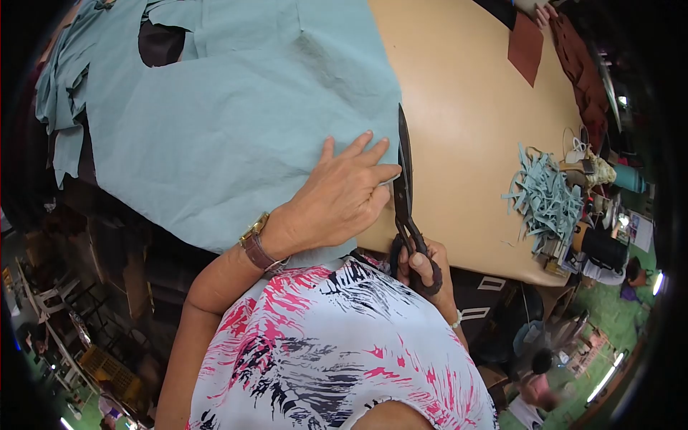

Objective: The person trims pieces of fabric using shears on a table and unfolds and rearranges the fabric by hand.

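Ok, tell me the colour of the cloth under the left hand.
The cloth is pale blue-green, seen best in the head view.

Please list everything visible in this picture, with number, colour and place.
Table: one, tan, in front
Cloth: one, blue-green, on the table's left
Scissors: one pair, black, at the cloth's right edge
Scrap heap: one, blue-green, on the table's right
Small items: several, mixed colours, beside the heap
Other cloths: at least two, rust-brown, top right
Co-worker's hand: one, bare, top right edge
Crate: one, yellow, lower left
Lamps: several, white, background
Floor: one, green, background
Background clutter: many, mixed, far sides; too small to name
Watch: one, brown strap, left wrist
Bracelet: one, pale, right wrist
Top: one, white-pink-black, lower middle
Left hand: one, bare, flat on the cloth
Right hand: one, bare, holding the scissors
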Motion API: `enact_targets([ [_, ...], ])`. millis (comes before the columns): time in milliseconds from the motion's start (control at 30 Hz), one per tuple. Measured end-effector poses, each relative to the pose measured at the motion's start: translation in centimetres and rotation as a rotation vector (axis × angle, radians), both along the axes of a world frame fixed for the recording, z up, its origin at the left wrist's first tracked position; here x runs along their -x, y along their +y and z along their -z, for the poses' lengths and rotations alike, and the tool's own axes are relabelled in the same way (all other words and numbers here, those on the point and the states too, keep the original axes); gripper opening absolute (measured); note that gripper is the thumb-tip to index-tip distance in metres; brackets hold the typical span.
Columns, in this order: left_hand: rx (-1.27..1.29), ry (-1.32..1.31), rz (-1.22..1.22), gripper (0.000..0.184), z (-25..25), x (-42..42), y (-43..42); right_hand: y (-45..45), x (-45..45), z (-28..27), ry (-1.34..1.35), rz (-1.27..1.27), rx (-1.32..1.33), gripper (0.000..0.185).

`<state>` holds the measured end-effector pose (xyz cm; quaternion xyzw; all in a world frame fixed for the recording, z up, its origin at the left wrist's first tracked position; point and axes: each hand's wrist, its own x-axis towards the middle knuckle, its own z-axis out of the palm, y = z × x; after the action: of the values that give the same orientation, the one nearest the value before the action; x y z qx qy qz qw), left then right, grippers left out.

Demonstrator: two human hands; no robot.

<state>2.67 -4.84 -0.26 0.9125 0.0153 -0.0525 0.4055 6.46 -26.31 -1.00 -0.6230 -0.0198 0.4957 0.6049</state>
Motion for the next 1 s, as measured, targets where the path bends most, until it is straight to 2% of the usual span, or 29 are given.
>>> enact_targets([
  [800, 0.045, 0.032, -0.012, 0.038, 0.31, 0.14, -0.07, -0.20, 0.31, 0.05, 0.065, 0.027, 0.022, 0.026],
  [1000, 0.061, 0.034, -0.015, 0.037, 0.27, 0.16, -0.08, -0.03, 0.41, -0.16, 0.026, -0.015, 0.153, 0.029],
])
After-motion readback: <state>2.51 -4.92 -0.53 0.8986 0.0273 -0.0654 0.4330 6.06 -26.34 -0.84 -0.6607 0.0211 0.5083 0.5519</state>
